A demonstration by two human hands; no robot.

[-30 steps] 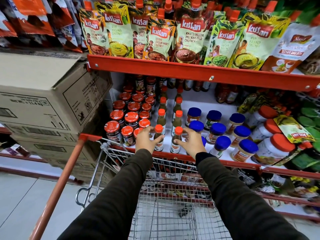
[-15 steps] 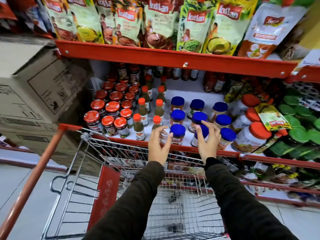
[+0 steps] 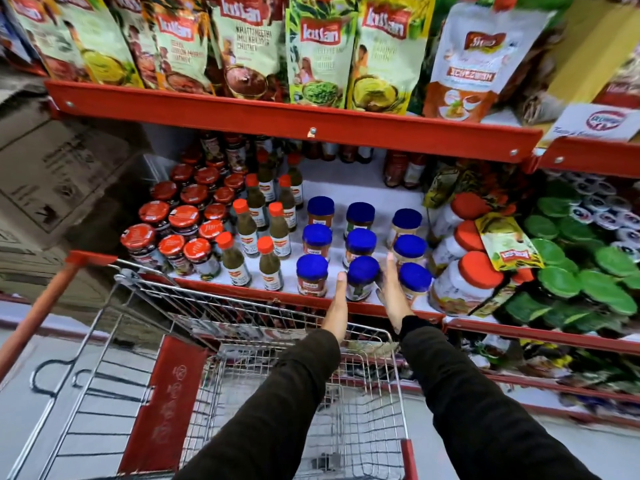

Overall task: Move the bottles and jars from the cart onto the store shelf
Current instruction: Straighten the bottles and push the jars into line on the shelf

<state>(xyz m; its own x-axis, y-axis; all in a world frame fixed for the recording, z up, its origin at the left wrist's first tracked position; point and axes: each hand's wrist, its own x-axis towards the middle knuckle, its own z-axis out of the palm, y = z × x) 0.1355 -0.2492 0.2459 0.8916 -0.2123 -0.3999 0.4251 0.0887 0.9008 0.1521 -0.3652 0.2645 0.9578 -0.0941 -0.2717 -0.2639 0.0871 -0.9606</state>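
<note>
The left hand (image 3: 337, 303) and right hand (image 3: 393, 296) flanked a blue-lidded jar (image 3: 362, 278) at the shelf (image 3: 363, 308) front, palms apart, pressing its sides at nine and three o'clock. Judged a straightening step; next, release it and check the cart (image 3: 242, 306), seemingly empty.

Both arms are covered by long sleeves in a very dark fabric, somewhere between black and deep olive-brown, hard to pin down in this light. The left sleeve (image 3: 277, 403) and right sleeve (image 3: 485, 410) look like the same plain garment, no logos, stripes or buttons showing. The cloth is smooth with soft folds along the forearms. Cuffs end snug at the wrists. The left hand (image 3: 337, 306) and right hand (image 3: 393, 296) are bare: no gloves, rings or watch visible.
</note>
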